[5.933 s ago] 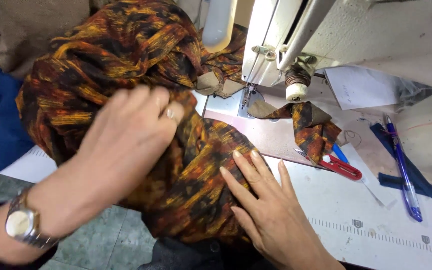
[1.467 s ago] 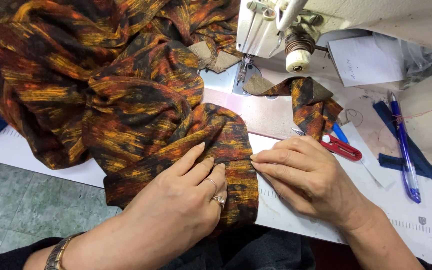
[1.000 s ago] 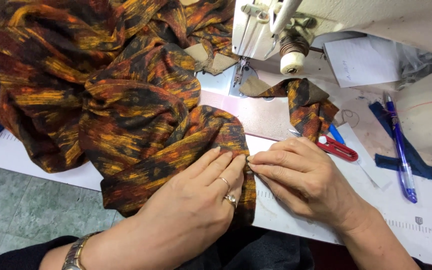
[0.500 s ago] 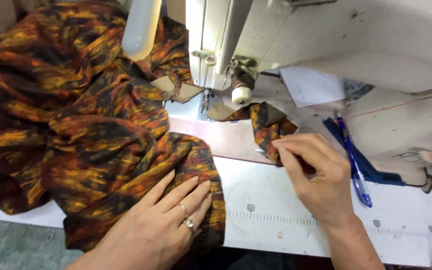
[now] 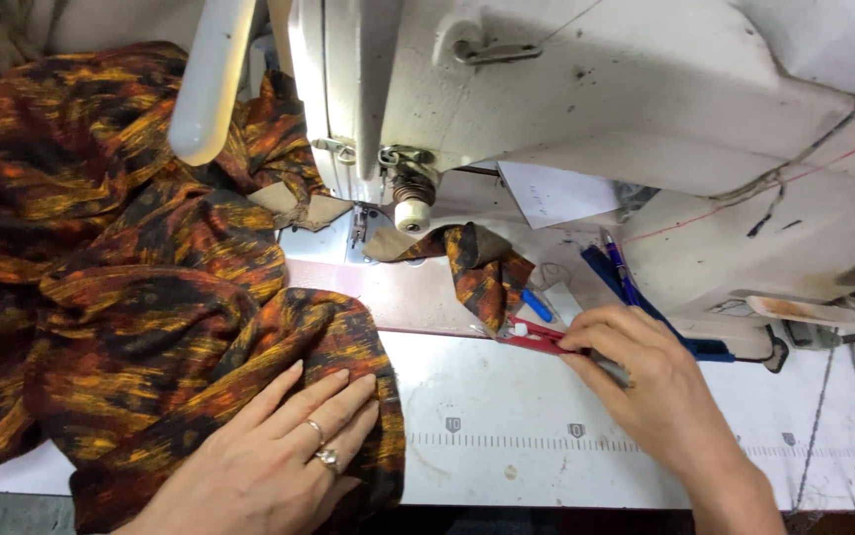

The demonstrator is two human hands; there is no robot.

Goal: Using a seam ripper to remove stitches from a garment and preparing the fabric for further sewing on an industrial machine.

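Now the left hand (image 5: 279, 456) lies flat, fingers spread, pinning the patterned cloth (image 5: 140, 297) to the surface (image 5: 546, 396). Right hand (image 5: 650, 381) closes on red snips (image 5: 536, 337); trimming probably needs them lifted clear first.

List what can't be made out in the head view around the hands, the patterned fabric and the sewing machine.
- Red-handled snips: blades and most of the handle covered by the right hand.
- Needle of the cream sewing machine: too small, lost among the metal parts by the presser foot.
- Orange-and-black patterned fabric: cut off by the left and bottom edges; part lies under the left hand.
- Blue pen: lower end hidden behind the right hand.
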